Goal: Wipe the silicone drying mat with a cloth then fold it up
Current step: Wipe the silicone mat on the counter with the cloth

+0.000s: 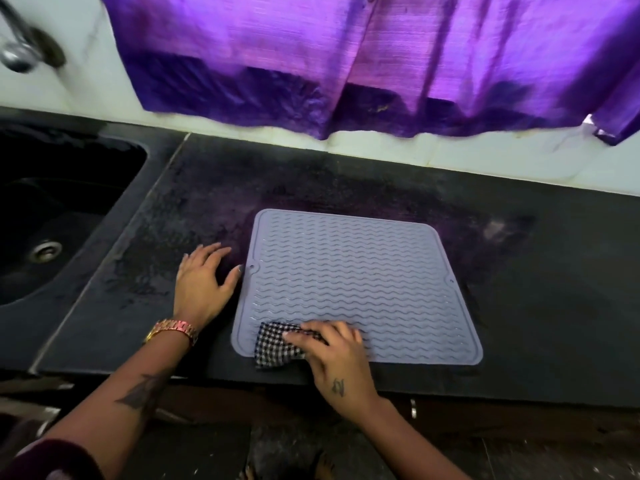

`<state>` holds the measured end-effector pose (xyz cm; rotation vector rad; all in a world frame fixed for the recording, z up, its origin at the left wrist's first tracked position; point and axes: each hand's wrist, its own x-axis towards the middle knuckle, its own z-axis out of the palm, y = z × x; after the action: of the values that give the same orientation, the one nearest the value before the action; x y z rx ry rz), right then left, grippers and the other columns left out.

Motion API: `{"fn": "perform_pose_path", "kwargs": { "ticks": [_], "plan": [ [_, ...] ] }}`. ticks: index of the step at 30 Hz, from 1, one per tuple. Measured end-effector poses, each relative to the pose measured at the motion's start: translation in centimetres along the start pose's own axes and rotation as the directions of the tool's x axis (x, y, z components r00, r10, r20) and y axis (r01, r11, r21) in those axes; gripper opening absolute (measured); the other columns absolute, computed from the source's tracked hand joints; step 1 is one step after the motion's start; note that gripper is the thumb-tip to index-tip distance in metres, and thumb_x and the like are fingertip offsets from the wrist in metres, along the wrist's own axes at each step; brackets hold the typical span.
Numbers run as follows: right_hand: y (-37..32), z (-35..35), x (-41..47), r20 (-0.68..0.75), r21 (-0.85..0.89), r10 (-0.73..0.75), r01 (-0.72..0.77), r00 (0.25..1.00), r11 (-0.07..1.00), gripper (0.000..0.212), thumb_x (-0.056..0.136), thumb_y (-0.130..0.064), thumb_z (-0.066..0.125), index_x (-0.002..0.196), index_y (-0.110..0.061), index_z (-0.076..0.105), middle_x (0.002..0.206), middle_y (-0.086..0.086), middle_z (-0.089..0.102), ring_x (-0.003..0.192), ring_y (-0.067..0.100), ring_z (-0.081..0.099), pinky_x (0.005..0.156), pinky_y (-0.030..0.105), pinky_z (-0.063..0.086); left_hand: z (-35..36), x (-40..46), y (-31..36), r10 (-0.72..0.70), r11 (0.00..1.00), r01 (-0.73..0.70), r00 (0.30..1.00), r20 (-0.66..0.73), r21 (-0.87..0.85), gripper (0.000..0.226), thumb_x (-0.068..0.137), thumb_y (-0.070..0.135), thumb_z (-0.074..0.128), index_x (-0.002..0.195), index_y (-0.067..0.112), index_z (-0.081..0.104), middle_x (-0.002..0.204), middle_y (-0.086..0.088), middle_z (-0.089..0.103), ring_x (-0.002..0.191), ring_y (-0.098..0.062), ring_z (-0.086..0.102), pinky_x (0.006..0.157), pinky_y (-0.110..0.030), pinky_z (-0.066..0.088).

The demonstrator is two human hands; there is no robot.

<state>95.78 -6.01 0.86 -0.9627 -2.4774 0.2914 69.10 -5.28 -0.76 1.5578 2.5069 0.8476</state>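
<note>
While the left hand (202, 284) lies flat and spread on the counter (540, 306), its thumb tip touching the mat's (363, 271) left edge, the right hand (337, 355) presses a checked cloth (277, 344) onto the mat's near left corner, fingers curled over it. Left of the left hand sits a sink (52, 216); beyond both hangs a purple curtain (381, 57).

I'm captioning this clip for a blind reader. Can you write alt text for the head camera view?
A right hand presses a checked cloth onto the near left corner of a grey silicone mat lying flat on a dark counter. The left hand rests beside the mat's left edge.
</note>
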Motion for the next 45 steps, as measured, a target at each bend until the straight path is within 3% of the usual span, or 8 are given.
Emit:
{"fn": "perform_pose_path", "kwargs": {
  "ticks": [13,18,22,27,32,36,41,45],
  "plan": [
    [-2.4,2.3,2.6,0.036,0.022,-0.047,0.046,0.998,0.999,0.036,0.082,-0.017,0.064,0.111,-0.038,0.065,0.108,-0.011,0.065,0.094,0.017,0.058,0.073,0.032,0.04,0.0,-1.0,-0.2,-0.006,1.0,0.007,1.0,0.028,-0.007,0.058,0.085,0.046,0.037,0.128,0.012,0.057,0.14,-0.01,0.048,0.137,-0.029,0.032,0.118,-0.043,0.012],
    [-1.3,2.5,6.2,-0.101,0.024,0.103,-0.102,0.989,0.995,0.035,0.084,-0.015,0.063,0.112,-0.035,0.066,0.109,-0.008,0.065,0.095,0.018,0.056,0.077,0.034,0.041,0.2,-0.7,-0.6,0.019,1.0,-0.019,0.998,0.053,-0.002,0.06,0.087,0.048,0.031,0.133,0.015,0.052,0.144,-0.009,0.044,0.139,-0.028,0.028,0.118,-0.043,0.01],
    [-0.6,3.4,8.0,0.064,-0.042,0.1,-0.098,0.993,0.994,0.037,0.085,-0.017,0.061,0.115,-0.037,0.063,0.11,-0.007,0.063,0.098,0.02,0.053,0.082,0.039,0.043,0.3,-0.8,-0.5,0.024,1.0,-0.024,0.998,0.057,0.007,0.06,0.089,0.047,0.029,0.138,0.016,0.045,0.146,-0.008,0.041,0.14,-0.028,0.026,0.118,-0.045,0.01],
    [0.8,3.7,10.5,-0.031,-0.011,0.066,-0.066,0.997,0.998,0.037,0.08,-0.012,0.066,0.11,-0.033,0.067,0.103,-0.003,0.066,0.091,0.022,0.057,0.077,0.04,0.046,0.7,-0.4,-0.7,0.006,0.998,-0.01,0.998,0.07,0.066,0.064,0.088,0.051,0.027,0.141,0.017,0.039,0.149,-0.008,0.036,0.142,-0.028,0.022,0.119,-0.045,0.006],
    [1.8,4.0,11.9,0.082,-0.019,0.005,-0.004,0.997,1.0,0.037,0.083,-0.014,0.063,0.114,-0.034,0.065,0.106,-0.002,0.064,0.094,0.024,0.055,0.079,0.041,0.043,0.7,-0.4,-0.5,-0.022,0.992,0.014,0.997,0.07,0.122,0.068,0.087,0.056,0.022,0.143,0.02,0.036,0.151,-0.006,0.033,0.143,-0.026,0.019,0.119,-0.044,0.004],
    [3.2,3.8,14.5,-0.014,0.01,0.037,-0.037,0.999,0.999,0.037,0.082,-0.01,0.064,0.112,-0.032,0.067,0.104,-0.001,0.066,0.093,0.025,0.057,0.077,0.04,0.044,0.8,-0.4,-0.4,-0.028,0.985,0.013,0.996,0.084,0.173,0.079,0.082,0.065,0.01,0.144,0.022,0.034,0.152,-0.005,0.031,0.144,-0.025,0.017,0.119,-0.043,0.002],
    [4.3,4.8,15.9,0.168,-0.075,0.048,-0.036,0.985,0.997,0.039,0.09,-0.018,0.054,0.122,-0.039,0.058,0.117,-0.006,0.057,0.107,0.021,0.047,0.087,0.038,0.037,1.0,-0.4,-0.3,-0.05,0.98,0.035,0.996,0.076,0.195,0.083,0.079,0.07,0.011,0.143,0.023,0.036,0.152,-0.004,0.032,0.144,-0.024,0.017,0.119,-0.042,0.0],
    [5.4,4.6,17.8,0.141,-0.033,0.022,-0.018,0.99,0.999,0.039,0.087,-0.015,0.058,0.118,-0.039,0.061,0.112,-0.007,0.061,0.101,0.019,0.049,0.083,0.036,0.035,1.1,-0.3,-0.4,-0.056,0.978,0.039,0.995,0.079,0.205,0.083,0.079,0.071,0.011,0.143,0.025,0.036,0.152,-0.003,0.033,0.144,-0.024,0.017,0.118,-0.043,-0.001]
  ]
}}
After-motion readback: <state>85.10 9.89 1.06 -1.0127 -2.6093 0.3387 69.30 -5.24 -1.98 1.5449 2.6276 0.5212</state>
